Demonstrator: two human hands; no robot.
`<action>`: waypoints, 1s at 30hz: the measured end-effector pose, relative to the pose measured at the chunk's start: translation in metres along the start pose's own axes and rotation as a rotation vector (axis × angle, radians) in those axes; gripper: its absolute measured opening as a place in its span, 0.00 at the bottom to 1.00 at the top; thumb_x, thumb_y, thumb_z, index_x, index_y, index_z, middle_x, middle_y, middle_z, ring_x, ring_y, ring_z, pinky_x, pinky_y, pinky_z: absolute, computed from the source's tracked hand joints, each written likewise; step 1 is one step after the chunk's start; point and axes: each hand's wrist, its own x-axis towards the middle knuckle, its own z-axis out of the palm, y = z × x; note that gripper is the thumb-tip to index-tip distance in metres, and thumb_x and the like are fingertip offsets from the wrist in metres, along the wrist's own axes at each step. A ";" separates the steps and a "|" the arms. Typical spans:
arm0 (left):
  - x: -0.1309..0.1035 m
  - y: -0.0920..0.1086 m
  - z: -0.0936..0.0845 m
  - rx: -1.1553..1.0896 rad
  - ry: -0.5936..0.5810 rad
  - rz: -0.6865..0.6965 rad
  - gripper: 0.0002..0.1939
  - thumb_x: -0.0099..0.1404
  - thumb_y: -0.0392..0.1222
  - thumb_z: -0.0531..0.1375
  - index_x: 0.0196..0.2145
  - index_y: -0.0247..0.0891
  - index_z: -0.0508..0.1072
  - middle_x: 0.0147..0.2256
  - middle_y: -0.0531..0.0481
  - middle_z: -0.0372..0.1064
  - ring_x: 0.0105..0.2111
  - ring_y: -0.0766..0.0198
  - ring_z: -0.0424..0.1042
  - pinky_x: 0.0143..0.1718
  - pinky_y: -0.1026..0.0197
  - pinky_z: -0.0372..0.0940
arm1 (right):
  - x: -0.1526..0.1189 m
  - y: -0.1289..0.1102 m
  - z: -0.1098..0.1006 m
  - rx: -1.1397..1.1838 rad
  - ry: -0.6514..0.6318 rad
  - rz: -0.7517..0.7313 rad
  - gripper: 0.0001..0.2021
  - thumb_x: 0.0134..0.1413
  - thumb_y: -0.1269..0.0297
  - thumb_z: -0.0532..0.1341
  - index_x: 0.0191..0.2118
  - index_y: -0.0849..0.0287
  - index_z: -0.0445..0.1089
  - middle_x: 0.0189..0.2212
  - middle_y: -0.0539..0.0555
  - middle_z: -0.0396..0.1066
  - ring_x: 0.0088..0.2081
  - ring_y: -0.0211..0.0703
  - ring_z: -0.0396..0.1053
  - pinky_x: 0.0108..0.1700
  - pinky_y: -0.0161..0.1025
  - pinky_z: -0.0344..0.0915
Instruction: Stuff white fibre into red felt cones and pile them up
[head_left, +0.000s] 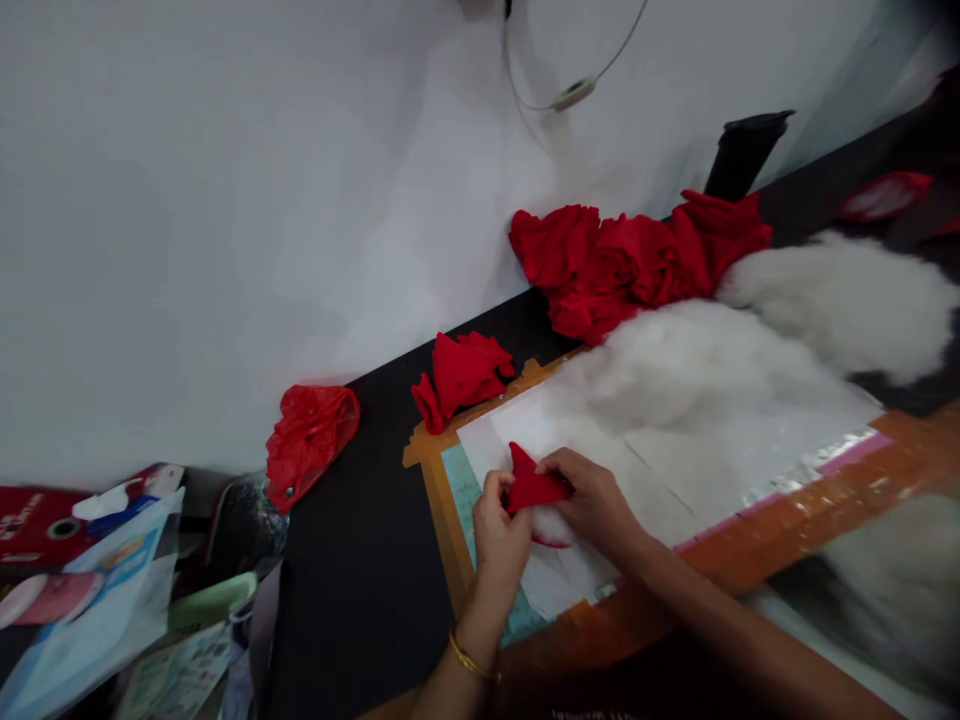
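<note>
Between my two hands is a small red cloth piece [534, 484] with a pointed tip at its upper left. My left hand [501, 525] pinches its left side, and a bracelet circles that wrist. My right hand [589, 490] grips the right side, its fingers closed on the cloth. Just below the cloth, a tuft of white stuffing [553, 526] and a red edge show between the hands; whether they belong to the same piece I cannot tell. Under the hands lies a white sheet [645, 480], and a large heap of white fibre stuffing [675, 360] rests on its far part.
Red cloth pieces lie in a big pile [630, 260] by the wall and a smaller pile [469, 375] nearer. A red plastic bag [311, 440] sits on the black table [352, 580]. Orange tape [780, 545] edges the sheet. More stuffing [847, 300] is at right, a cluttered box area at left.
</note>
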 end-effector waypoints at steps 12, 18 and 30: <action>0.002 0.001 -0.004 -0.042 0.146 -0.013 0.16 0.55 0.29 0.54 0.41 0.39 0.66 0.35 0.50 0.70 0.35 0.61 0.70 0.37 0.62 0.63 | -0.001 -0.010 -0.027 0.119 -0.210 0.188 0.24 0.47 0.65 0.64 0.52 0.57 0.63 0.43 0.58 0.72 0.34 0.43 0.71 0.33 0.38 0.68; -0.009 0.004 0.011 -0.192 0.065 -0.021 0.19 0.57 0.34 0.59 0.48 0.38 0.66 0.45 0.45 0.70 0.45 0.59 0.70 0.48 0.59 0.64 | -0.001 -0.004 -0.010 0.134 -0.115 0.220 0.12 0.43 0.73 0.56 0.37 0.57 0.67 0.28 0.48 0.72 0.29 0.40 0.68 0.32 0.35 0.62; -0.010 -0.013 -0.001 -0.171 0.093 -0.123 0.18 0.53 0.33 0.62 0.42 0.40 0.67 0.31 0.55 0.65 0.29 0.66 0.68 0.31 0.65 0.64 | 0.002 0.013 0.001 -0.100 0.036 0.121 0.10 0.38 0.76 0.54 0.29 0.56 0.61 0.28 0.50 0.67 0.29 0.40 0.64 0.32 0.35 0.59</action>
